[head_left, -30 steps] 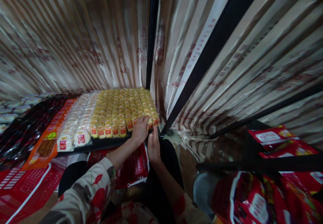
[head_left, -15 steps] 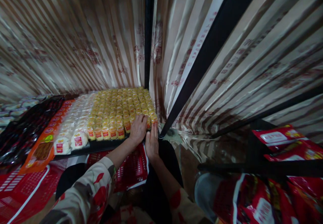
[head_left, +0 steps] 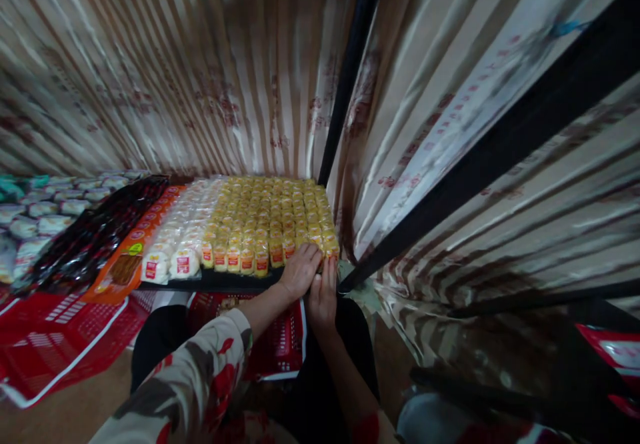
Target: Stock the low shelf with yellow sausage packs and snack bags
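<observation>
Resting left hand (head_left: 301, 269) and right hand (head_left: 323, 301) against rightmost yellow packets (head_left: 315, 219)

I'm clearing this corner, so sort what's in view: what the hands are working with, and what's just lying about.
In use:
- left hand
- right hand
- yellow packets
- black shelf beneath

Lying about:
- white packets
- orange package
- dark packages
- red baskets

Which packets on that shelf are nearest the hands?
The yellow packets, rightmost on the shelf, by the left hand and right hand; the white packets and orange packet lie farther left.
</observation>
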The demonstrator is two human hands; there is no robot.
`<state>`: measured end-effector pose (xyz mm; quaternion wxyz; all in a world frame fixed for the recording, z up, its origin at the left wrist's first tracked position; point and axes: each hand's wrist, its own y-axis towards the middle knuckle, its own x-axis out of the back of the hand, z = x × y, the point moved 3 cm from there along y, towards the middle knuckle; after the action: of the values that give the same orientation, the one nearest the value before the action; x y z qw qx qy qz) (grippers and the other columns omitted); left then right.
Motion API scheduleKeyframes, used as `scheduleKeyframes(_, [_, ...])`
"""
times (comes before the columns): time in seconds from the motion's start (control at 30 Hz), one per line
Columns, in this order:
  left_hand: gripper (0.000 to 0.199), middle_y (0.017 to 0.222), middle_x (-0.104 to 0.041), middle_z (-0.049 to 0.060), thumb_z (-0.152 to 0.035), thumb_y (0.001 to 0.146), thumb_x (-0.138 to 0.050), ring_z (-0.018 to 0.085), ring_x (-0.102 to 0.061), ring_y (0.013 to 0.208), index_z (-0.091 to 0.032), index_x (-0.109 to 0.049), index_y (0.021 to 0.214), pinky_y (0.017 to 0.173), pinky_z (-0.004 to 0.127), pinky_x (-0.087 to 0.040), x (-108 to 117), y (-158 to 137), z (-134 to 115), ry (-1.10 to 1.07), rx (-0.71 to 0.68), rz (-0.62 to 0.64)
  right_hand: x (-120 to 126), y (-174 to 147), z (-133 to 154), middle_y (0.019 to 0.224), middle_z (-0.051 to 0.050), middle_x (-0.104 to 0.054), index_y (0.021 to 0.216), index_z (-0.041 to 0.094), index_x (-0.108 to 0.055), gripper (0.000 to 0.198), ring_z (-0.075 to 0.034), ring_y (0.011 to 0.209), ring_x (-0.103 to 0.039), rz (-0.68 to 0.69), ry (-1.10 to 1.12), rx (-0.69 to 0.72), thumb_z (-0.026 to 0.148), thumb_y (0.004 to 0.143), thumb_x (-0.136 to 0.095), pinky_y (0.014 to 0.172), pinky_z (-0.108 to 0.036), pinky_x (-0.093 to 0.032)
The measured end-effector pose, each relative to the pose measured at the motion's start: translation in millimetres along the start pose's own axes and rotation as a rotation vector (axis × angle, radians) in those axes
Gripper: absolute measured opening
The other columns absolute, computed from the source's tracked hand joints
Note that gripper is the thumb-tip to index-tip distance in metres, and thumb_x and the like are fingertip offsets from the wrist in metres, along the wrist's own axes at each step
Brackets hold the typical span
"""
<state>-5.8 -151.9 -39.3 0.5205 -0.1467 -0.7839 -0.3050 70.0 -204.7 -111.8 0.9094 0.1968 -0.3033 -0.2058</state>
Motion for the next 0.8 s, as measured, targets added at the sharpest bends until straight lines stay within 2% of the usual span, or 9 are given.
scheduleKeyframes(0.13, [0.03,0.12,-0.052,0.009,-0.02,0.093,-0.037,0.019,-0.044,0.114,-0.013,-0.05,0.119,0.098,0.032,-0.04,-6.8,-9.9,2.1,0.01,-0.002,-0.042,0.4,-0.5,-3.8,0.152,-0.013,-0.017,0.145,0.015,-0.018,0.051,-0.023,0.14,-0.014,-0.008,0.0,0.031,0.031,0.097,-0.023,0.11,-0.054,-0.022])
scheduleKeyframes(0.33, [0.033,0.125,-0.054,0.009,-0.025,0.092,-0.038,0.021,-0.044,0.12,-0.013,-0.053,0.119,0.102,0.035,-0.038,-21.2,-20.3,3.4,0.023,-0.05,-0.074,3.0,1.2,1.1,0.152,-0.016,-0.016,0.145,0.014,-0.017,0.053,-0.025,0.139,-0.016,0.014,-0.034,0.019,0.034,0.097,-0.022,0.109,-0.056,-0.024])
scheduleKeyframes(0.5, [0.035,0.125,-0.056,0.008,-0.029,0.092,-0.038,0.02,-0.048,0.117,-0.013,-0.057,0.117,0.101,0.032,-0.039,-9.7,-38.5,1.6,0.017,-0.056,-0.232,8.5,-2.5,21.3,0.151,-0.016,-0.016,0.144,0.013,-0.022,0.052,-0.028,0.139,-0.016,-0.011,-0.043,0.091,0.035,0.096,-0.023,0.107,-0.058,-0.025])
scheduleKeyframes(0.6, [0.033,0.125,-0.056,0.007,-0.029,0.091,-0.039,0.02,-0.045,0.121,-0.018,-0.058,0.117,0.101,0.035,-0.039,5.2,-65.7,10.0,0.069,0.033,-0.405,6.8,-1.2,42.3,0.15,-0.015,-0.022,0.142,0.014,-0.028,0.05,-0.028,0.138,-0.02,0.016,-0.065,0.153,0.033,0.096,-0.023,0.107,-0.057,-0.026])
scheduleKeyframes(0.67, [0.033,0.128,-0.054,0.009,-0.026,0.089,-0.044,0.022,-0.041,0.125,-0.02,-0.057,0.119,0.103,0.039,-0.037,15.7,-85.7,23.6,0.182,0.167,-0.518,-2.0,7.9,60.5,0.15,-0.014,-0.023,0.142,0.014,-0.027,0.05,-0.027,0.139,-0.019,0.075,-0.086,0.191,0.032,0.096,-0.023,0.108,-0.055,-0.026])
scheduleKeyframes(0.73, [0.037,0.133,-0.049,0.012,-0.027,0.086,-0.051,0.027,-0.036,0.13,-0.02,-0.055,0.122,0.103,0.045,-0.036,24.8,-102.4,42.1,0.291,0.325,-0.578,-18.9,25.2,81.9,0.151,-0.013,-0.019,0.144,0.014,-0.024,0.051,-0.026,0.14,-0.015,0.157,-0.116,0.231,0.032,0.096,-0.022,0.108,-0.055,-0.024])
scheduleKeyframes(0.8, [0.042,0.139,-0.042,0.015,-0.031,0.083,-0.056,0.032,-0.029,0.133,-0.02,-0.054,0.124,0.102,0.05,-0.034,31.7,-112.7,60.8,0.347,0.439,-0.586,-43.6,48.3,105.6,0.152,-0.012,-0.017,0.144,0.013,-0.022,0.052,-0.024,0.141,-0.01,0.282,-0.158,0.284,0.032,0.096,-0.02,0.11,-0.053,-0.021])
